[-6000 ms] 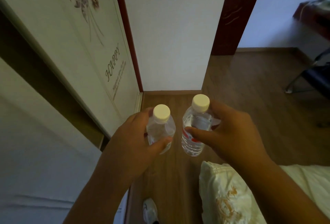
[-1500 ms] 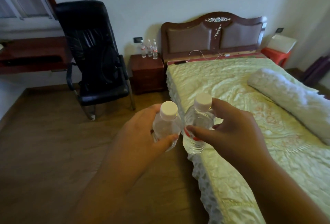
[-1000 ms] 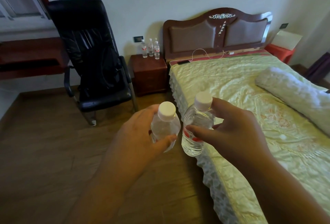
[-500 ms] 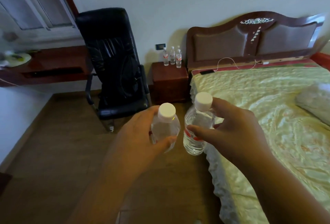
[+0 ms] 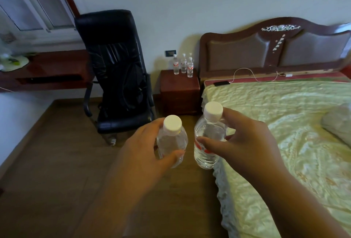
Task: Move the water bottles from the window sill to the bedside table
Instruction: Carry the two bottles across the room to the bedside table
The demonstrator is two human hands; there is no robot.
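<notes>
My left hand (image 5: 146,150) grips a clear water bottle (image 5: 171,139) with a white cap, held upright in front of me. My right hand (image 5: 245,142) grips a second clear bottle (image 5: 209,139) with a white cap and a red label, close beside the first. Ahead stands the dark red bedside table (image 5: 179,93), between a chair and the bed. Three small water bottles (image 5: 183,66) stand on the back of its top. The window (image 5: 32,4) and its sill lie at the far left.
A black office chair (image 5: 117,74) stands left of the bedside table. The bed (image 5: 284,124) with a pale green cover fills the right; a phone (image 5: 221,83) on a white cable lies at its head. A red desk (image 5: 45,70) runs under the window. Wooden floor stretches ahead.
The view has swung from a wall and doorway round to the bed, and the bedside table and chair have come nearer. Both hands keep the same hold on their bottles.
</notes>
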